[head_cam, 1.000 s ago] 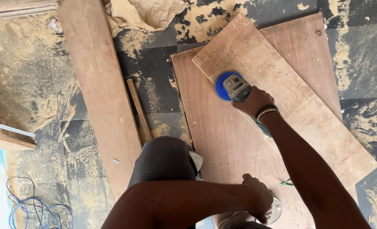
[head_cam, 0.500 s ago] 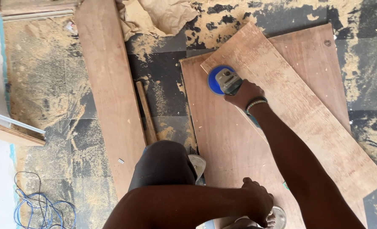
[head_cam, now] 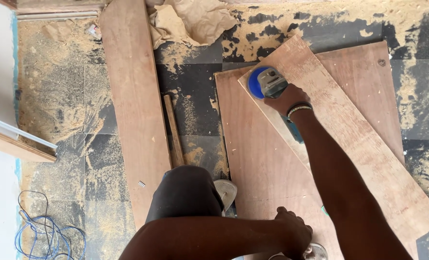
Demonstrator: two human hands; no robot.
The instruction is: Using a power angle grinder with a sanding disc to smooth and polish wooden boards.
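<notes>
My right hand (head_cam: 288,98) grips a power sander (head_cam: 266,83) with a round blue pad, pressed on the far left corner of a long narrow plywood strip (head_cam: 349,139). That strip lies diagonally over a wider plywood sheet (head_cam: 258,159) on the floor. My left hand (head_cam: 295,232) is closed into a fist and rests on the near part of the wide sheet, close to my foot; whether anything is in it is hidden. My bent knee (head_cam: 185,192) in dark shorts sits at the sheet's left edge.
A long plank (head_cam: 132,101) lies on the dusty dark floor at left, with a thin wooden stick (head_cam: 173,130) beside it. Crumpled brown paper (head_cam: 190,21) is at the top. A blue cable coil (head_cam: 46,236) lies bottom left. A sandal (head_cam: 225,192) is by my knee.
My right hand has slid the sander a little left toward the strip's corner edge. The view has drifted slightly; my left hand stays put.
</notes>
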